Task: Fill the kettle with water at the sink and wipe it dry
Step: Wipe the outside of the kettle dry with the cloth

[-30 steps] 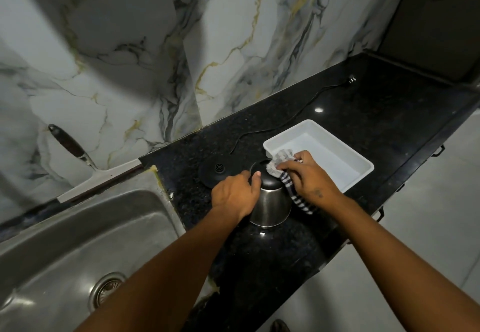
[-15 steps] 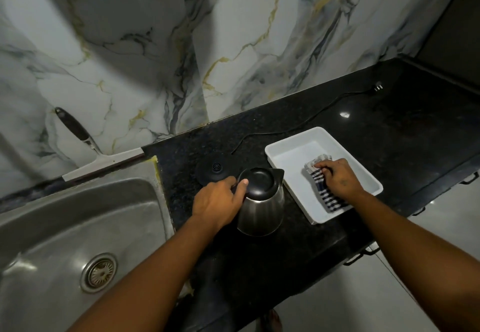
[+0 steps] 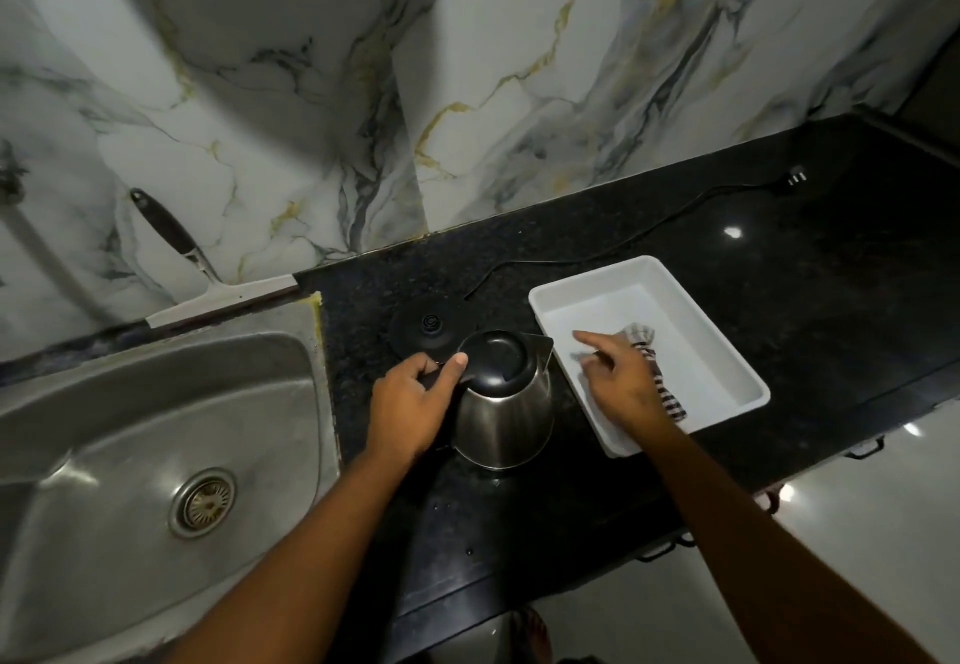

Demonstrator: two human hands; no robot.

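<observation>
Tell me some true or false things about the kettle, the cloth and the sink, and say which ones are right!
1. The left hand holds the kettle by its handle. True.
2. The kettle stands inside the sink. False: it stands on the black counter, beside the sink.
3. The striped cloth lies in the white tray. True.
4. The right hand is wiping the kettle with the cloth. False: it is open over the tray, apart from the kettle.
5. The kettle's lid is open. False: the black lid is shut.
</observation>
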